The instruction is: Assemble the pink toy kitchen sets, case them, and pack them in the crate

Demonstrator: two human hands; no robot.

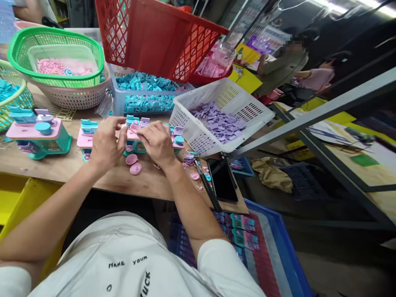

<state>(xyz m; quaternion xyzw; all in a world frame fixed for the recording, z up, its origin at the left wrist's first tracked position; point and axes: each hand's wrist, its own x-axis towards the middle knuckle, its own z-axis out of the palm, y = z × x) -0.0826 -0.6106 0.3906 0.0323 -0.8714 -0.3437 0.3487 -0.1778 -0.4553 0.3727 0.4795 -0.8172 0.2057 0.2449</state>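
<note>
my right hand (pixel 159 142), just above the middle of the frame, has its thumb and fingertips pressed together, pinching a small pink piece (pixel 135 127). that piece sits between my two hands, over the pink top of a toy stand (pixel 137 145) with teal lower parts. my left hand (pixel 108 140), left of centre, has its fingers bent, with the thumb set apart below them; the view is too poor there for me to tell whether they grip anything. the stand is one of a row: a second stand (pixel 84 140) shows partly behind my left hand, a third (pixel 178 139) behind my right, and another (pixel 38 134) at the left of the frame.

below the gap between my hands, two pink discs (pixel 135 168) lie on the wooden bench (pixel 114 181). right of my right forearm, a black phone (pixel 222 180) lies beside a black-handled tool (pixel 208 186). a white basket (pixel 201 138) of purple parts stands right of centre. teal parts fill a pale blue bin (pixel 145 107) in the upper middle, behind the row, beneath a red crate (pixel 154 41).
</note>
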